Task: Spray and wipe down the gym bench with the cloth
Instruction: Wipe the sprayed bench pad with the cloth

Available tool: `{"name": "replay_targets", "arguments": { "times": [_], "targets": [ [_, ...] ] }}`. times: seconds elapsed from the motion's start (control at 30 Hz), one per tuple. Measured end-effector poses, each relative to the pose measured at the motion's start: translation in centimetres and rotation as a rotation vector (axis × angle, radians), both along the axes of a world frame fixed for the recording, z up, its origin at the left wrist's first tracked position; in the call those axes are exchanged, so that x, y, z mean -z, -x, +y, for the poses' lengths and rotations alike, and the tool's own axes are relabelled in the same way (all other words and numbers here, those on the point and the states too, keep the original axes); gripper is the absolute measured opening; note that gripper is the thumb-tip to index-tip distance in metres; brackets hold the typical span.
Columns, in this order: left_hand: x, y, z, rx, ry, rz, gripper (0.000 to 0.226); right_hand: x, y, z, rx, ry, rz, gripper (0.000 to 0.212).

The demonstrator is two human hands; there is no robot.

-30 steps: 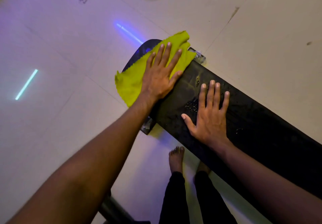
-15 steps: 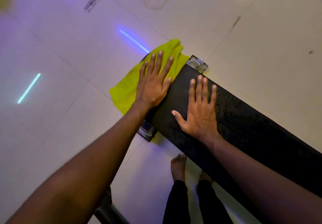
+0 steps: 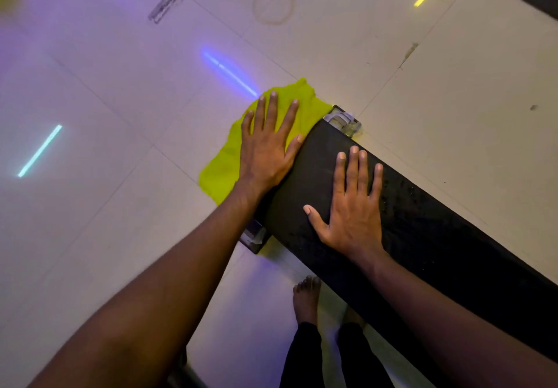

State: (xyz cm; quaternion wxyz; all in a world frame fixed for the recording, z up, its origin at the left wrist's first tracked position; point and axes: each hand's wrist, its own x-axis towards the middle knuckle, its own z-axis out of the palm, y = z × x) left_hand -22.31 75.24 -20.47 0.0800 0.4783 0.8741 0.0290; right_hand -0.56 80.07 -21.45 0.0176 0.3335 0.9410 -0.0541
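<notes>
left hand (image 3: 265,149) lies flat, fingers spread, pressing the yellow-green cloth (image 3: 223,170) over the bench (image 3: 437,236) end edge; right hand (image 3: 353,206) rests flat, gripping nothing, near that end.

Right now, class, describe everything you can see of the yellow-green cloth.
The cloth is bright yellow-green, soft and crumpled, spread over the end of the black padded bench and hanging past its edge. The left hand lies flat on it, fingers spread. The right hand rests on the bench beside it, not touching it.
</notes>
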Motion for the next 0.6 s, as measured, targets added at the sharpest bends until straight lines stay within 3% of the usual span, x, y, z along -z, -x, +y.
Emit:
{"name": "replay_targets", "arguments": {
  "times": [0.3,0.5,0.6],
  "targets": [
    [0.3,-4.2,-8.0,-0.093,0.008,-0.001,0.067,-0.5,0.1,0.0,0.009,0.008,-0.017,0.111],
    [0.1,0.6,-5.9,0.181,0.013,0.024,0.064,-0.3,0.1,0.0,0.01,0.005,-0.012,0.112],
    [0.3,0.1,-5.9,0.094,-0.011,0.044,0.065,-0.2,0.1,0.0,0.009,0.014,-0.002,0.112]
  ]
}}
